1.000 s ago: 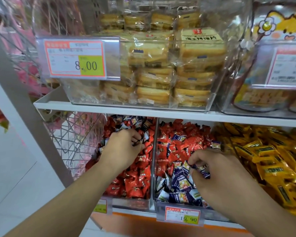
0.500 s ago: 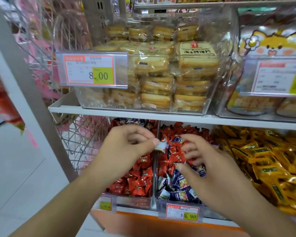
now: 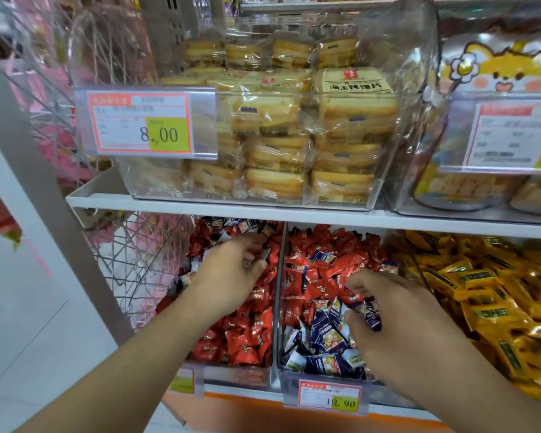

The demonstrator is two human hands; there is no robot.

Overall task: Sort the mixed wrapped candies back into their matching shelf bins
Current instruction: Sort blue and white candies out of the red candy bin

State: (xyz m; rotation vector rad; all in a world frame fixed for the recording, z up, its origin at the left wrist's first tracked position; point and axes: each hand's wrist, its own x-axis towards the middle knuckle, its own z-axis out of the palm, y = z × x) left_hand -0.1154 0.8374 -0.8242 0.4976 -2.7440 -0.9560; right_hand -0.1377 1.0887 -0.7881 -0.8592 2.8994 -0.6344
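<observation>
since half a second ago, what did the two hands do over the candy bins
The left hand swung left from the clear divider back over the left bin of red wrapped candies, no longer pinching the pale wrapper. The right hand dropped toward the blue wrapped candies, now pinching one. Yellow packets unchanged.

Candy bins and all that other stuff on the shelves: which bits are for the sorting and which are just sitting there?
For the sorting:
- left bin, mostly red candies
- middle bin, red mixed with blue candies
- left hand, reaching into the left bin
- right hand, pinching a blue candy

Just sitting there:
- yellow packets
- toast packs above
- price tags
</observation>
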